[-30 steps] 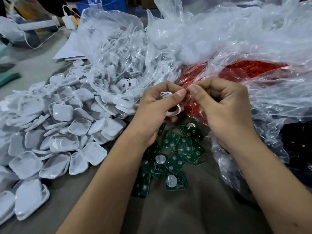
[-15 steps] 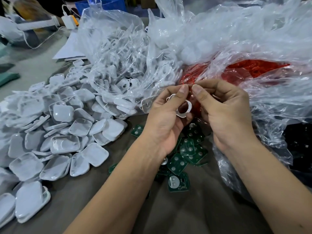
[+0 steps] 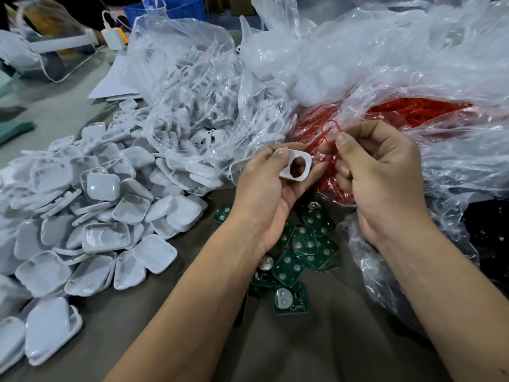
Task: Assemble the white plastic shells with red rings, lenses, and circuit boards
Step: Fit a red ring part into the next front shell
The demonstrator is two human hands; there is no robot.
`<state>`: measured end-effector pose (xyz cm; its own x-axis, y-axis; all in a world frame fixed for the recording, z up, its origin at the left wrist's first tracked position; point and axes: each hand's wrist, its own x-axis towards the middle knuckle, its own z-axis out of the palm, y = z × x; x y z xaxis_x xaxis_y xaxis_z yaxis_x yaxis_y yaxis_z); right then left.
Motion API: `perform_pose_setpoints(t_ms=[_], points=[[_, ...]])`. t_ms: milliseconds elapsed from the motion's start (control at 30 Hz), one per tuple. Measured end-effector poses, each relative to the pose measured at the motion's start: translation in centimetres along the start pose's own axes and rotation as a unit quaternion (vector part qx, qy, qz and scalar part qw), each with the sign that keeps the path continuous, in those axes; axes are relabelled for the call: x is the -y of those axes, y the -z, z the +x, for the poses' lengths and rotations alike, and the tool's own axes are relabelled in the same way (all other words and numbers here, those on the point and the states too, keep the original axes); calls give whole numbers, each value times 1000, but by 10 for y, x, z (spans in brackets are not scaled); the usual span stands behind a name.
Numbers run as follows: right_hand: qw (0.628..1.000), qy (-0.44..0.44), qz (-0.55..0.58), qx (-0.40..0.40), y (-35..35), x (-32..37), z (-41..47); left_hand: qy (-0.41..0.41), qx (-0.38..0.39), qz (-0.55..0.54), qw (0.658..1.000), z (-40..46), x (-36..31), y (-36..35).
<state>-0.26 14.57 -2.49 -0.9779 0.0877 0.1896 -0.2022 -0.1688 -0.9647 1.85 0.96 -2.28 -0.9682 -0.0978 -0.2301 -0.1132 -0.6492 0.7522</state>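
Note:
My left hand grips a white plastic shell with an oval hole through its middle, held by thumb and fingers at its edges. Just to its right, my right hand pinches a thin red ring between thumb and forefinger, a little above the shell. Behind both hands lies a clear bag of red rings. Green circuit boards lie scattered on the table below my wrists.
A big heap of white shell halves covers the table's left side. A clear bag of white parts and more crumpled plastic bags fill the back. A white charger and a blue crate sit far back.
My hands have drawn apart. The left hand turned the shell so its hole faces me, and the right hand now holds a red ring up beside it.

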Motion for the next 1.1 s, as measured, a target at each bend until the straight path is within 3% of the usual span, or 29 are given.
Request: perform_pose_setpoints(t_ms=[67, 133, 200, 367, 600, 967, 1100], points=[[1000, 10, -25, 0, 1, -2, 0, -84, -16, 146, 986, 1, 4, 2], [998, 30, -60, -3, 2, -3, 0, -163, -26, 280, 946, 3, 6, 7], [993, 62, -101, -4, 2, -3, 0, -201, -60, 334, 919, 5, 7, 12], [954, 193, -231, 9, -2, 1, -6, -149, -81, 247, 954, 6, 3, 14], [911, 294, -286, 46, -5, 0, -12, -174, -111, 311, 927, 6, -4, 18], [927, 279, -247, 42, -3, -3, -11, -210, -58, 298, 929, 2, -7, 14], [942, 257, -216, 31, -4, -2, -10, -185, -68, 297, 935, 2, -8, 16]])
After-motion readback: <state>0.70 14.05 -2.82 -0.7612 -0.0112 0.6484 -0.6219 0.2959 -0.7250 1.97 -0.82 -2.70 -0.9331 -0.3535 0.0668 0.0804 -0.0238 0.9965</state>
